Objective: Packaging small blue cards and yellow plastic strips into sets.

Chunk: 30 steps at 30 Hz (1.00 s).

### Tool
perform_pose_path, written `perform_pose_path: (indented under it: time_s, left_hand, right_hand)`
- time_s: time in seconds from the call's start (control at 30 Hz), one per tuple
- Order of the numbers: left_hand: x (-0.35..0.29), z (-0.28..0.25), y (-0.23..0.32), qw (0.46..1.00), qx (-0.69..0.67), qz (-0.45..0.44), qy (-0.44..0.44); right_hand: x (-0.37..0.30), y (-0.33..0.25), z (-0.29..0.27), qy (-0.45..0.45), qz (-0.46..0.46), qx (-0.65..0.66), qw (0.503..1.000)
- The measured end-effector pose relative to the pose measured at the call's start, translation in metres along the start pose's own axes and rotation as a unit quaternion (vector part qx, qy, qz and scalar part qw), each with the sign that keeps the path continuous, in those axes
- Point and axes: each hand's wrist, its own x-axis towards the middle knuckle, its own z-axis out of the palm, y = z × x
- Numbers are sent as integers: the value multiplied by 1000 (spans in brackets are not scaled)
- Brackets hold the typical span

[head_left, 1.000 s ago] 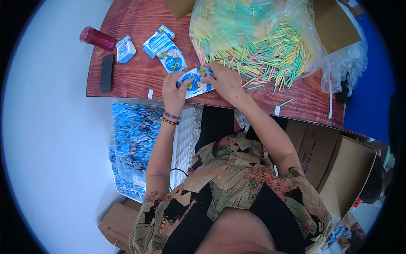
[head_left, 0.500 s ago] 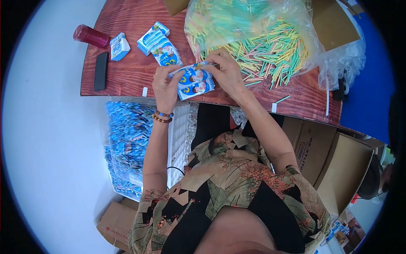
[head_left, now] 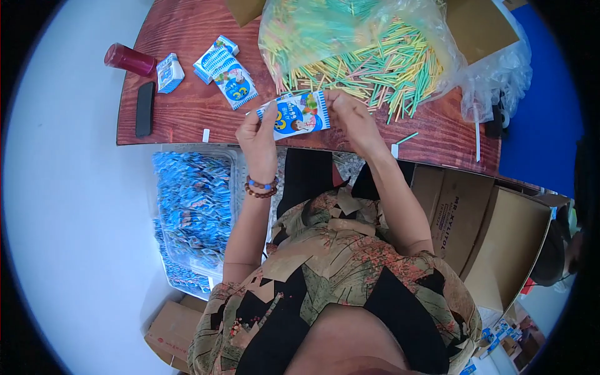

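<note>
Left hand [head_left: 258, 134] pinching blue-white packet [head_left: 299, 117] over surface's [head_left: 181, 119] near edge, right hand [head_left: 355, 122] curled at its right end, hold unclear; likely packet-handling step, next calling for steady left pinch

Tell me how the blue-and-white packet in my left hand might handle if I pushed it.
The packet is probably bendy, since it looks like thin wrapper with a flat, striped end. It seems light: the left hand pinches it near one end. Its smooth-looking face may let it slide easily.
</note>
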Motion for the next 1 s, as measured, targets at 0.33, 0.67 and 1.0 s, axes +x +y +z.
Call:
perform_pose_path:
  time_s: [0.33, 0.67, 1.0]
  left_hand:
    - [-34, 14, -23, 973, -158, -159, -54]
    - [-42, 21, -21, 996, 49, -50, -60]
    - [-40, 29, -33, 997, -10, -72, -35]
  right_hand:
    - [-30, -5, -29, -64, -2, -117, 991]
    - [-33, -5, -31, -62, -25, -153, 986]
    - [-41, 3, -38, -5, -61, -222, 973]
